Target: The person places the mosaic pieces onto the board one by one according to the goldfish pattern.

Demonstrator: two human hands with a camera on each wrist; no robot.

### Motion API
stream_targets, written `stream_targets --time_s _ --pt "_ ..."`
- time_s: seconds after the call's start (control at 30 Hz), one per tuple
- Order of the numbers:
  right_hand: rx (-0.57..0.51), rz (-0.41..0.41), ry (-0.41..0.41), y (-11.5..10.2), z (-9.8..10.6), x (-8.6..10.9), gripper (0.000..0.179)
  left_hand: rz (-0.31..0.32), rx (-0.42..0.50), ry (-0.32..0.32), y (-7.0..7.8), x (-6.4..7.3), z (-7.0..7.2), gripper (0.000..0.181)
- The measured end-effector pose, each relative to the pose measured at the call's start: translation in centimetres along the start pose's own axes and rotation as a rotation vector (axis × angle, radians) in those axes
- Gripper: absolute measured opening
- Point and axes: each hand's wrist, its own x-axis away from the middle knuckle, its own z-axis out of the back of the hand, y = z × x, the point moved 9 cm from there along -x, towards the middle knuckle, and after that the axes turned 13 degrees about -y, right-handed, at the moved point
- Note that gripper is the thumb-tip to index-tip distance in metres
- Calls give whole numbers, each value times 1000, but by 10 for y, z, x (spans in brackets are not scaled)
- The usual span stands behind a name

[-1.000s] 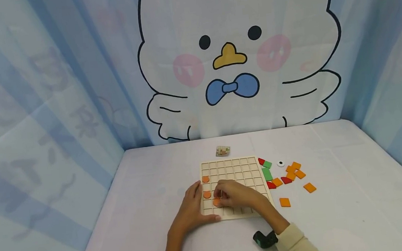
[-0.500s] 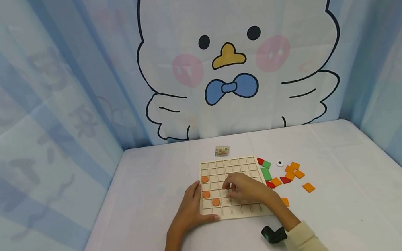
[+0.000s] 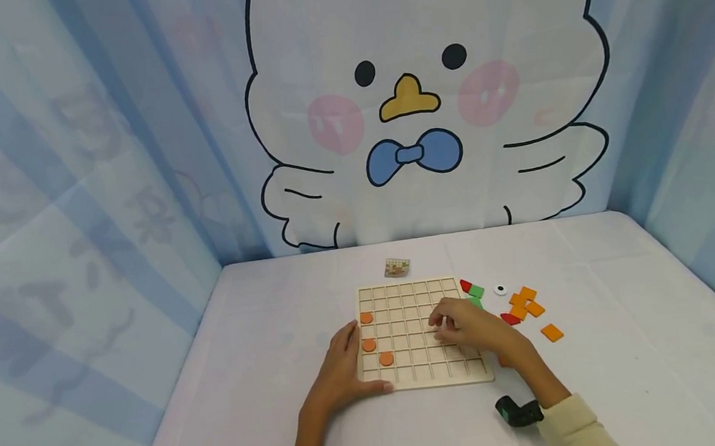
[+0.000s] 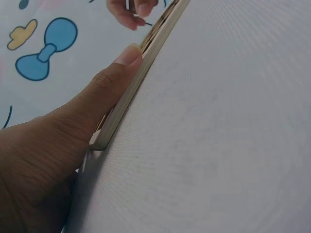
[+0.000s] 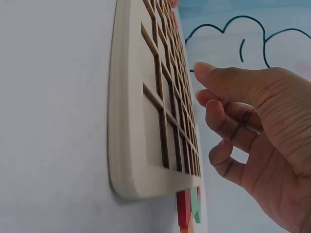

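Note:
A wooden grid board (image 3: 408,347) lies on the table with three orange discs in its cells: an upper disc (image 3: 366,318), a middle disc (image 3: 368,345) and a lower disc (image 3: 386,359). My left hand (image 3: 339,372) rests at the board's near left corner, fingers along the left side. In the left wrist view its thumb (image 4: 104,82) lies against the near edge. Above the board's right part hovers my right hand (image 3: 470,323), fingers loosely bent. The right wrist view shows that hand holding nothing and apart from the board.
Right of the board lie orange square tiles (image 3: 518,312), a red piece (image 3: 510,319), green pieces (image 3: 477,290) and a white disc with a black dot (image 3: 500,290). My right arm partly covers others. A small printed picture (image 3: 397,267) lies behind the board.
My right hand has let go of the lower orange disc, which stays in its cell, and has moved right across the board. The left hand stays in place.

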Motion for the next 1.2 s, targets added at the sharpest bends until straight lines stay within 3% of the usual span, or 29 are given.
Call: stream_targets --time_s 0.2,0.6,0.9,1.2 --pt "-14 -94 24 22 13 21 15 -3 -10 -7 -1 -3 -1 131" --pt "11 -181 65 57 28 53 14 5 -10 -15 0 -2 -1 131" --pt "38 -223 67 67 28 56 19 6 -6 -16 -1 -2 -1 130" --pt "40 -208 42 67 21 53 18 31 3 -9 -2 -1 -1 131"
